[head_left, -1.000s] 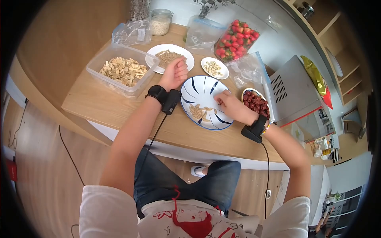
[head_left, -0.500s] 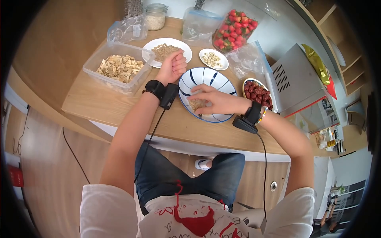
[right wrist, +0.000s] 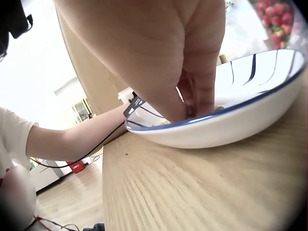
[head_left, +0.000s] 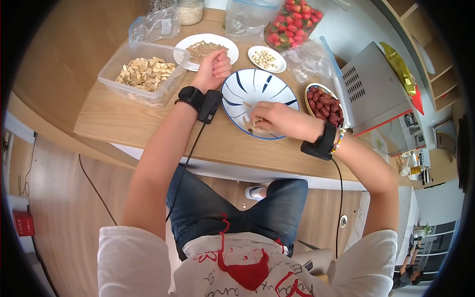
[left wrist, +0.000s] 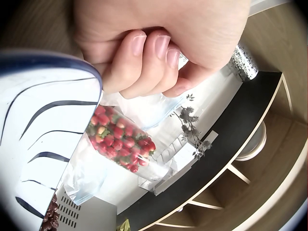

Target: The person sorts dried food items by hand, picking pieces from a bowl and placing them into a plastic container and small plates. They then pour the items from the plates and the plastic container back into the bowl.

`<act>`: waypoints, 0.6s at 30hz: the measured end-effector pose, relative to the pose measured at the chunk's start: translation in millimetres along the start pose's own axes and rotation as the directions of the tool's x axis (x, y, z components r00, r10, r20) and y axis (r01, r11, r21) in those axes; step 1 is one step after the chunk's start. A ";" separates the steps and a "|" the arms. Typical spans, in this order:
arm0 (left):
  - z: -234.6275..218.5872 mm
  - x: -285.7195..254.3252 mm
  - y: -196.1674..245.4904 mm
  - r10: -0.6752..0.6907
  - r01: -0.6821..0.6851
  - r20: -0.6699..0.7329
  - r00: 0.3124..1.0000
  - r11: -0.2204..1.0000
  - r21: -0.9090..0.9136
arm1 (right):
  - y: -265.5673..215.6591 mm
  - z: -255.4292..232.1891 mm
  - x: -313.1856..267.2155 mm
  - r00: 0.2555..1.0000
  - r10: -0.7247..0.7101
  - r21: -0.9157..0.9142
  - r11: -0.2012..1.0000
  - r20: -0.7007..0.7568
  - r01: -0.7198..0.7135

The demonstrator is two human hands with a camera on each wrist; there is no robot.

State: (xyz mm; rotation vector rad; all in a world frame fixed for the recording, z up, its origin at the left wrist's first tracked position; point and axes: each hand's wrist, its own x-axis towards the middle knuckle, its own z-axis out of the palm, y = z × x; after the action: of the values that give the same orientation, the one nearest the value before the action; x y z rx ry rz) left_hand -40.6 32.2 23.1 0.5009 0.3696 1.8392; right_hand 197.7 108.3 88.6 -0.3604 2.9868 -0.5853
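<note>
My right hand reaches into a white bowl with a blue rim and dark blue stripes. Its thumb and fingers pinch at slender tan dried pieces low in the bowl; in the right wrist view the fingertips dip behind the rim. To the left of the bowl, my left hand idles with loosely curled fingers and nothing visible in them. It overlaps the near edge of a white plate bearing similar tan pieces. The left wrist view shows its curled fingers near the striped bowl.
A clear plastic box of dried slices stands left. Behind are a small plate of pale seeds, a container of strawberries, plastic bags and a glass jar. Red dates and a microwave-like appliance stand right.
My right hand has moved from the bowl's right side, spread over the tan pieces, then drawn its fingers together among them. The left hand stays by the plate. The head view has shifted slightly.
</note>
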 end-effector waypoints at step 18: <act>2.8 2.9 -2.1 0.025 -0.025 -0.006 1.000 0.999 -0.038 | 41.9 -110.3 103.1 0.933 0.221 0.172 0.969 -0.283 -0.177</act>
State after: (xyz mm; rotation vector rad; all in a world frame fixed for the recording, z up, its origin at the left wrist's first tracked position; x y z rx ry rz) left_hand -38.2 35.7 25.0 0.4763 0.3331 1.8686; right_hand 75.6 160.9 171.5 0.0502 3.1813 -0.9003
